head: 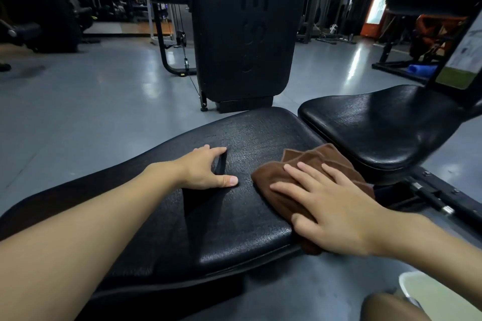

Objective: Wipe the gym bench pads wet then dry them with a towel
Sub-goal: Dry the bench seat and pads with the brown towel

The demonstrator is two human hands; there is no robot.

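Note:
A long black bench pad [221, 221] runs across the middle of the view, and a second black seat pad [378, 122] lies just beyond its right end. A brown folded towel [307, 161] lies on the right end of the long pad. My right hand [328, 203] presses flat on the towel with straight, spread fingers. My left hand [206, 168] rests on the long pad to the left of the towel, fingers and thumb spread and touching the surface, holding nothing.
A tall black machine housing [245, 28] stands right behind the bench. The bench's metal frame [433, 198] shows at the right. A pale bucket [440, 294] sits on the grey floor at the bottom right. Other gym machines stand in the dim background.

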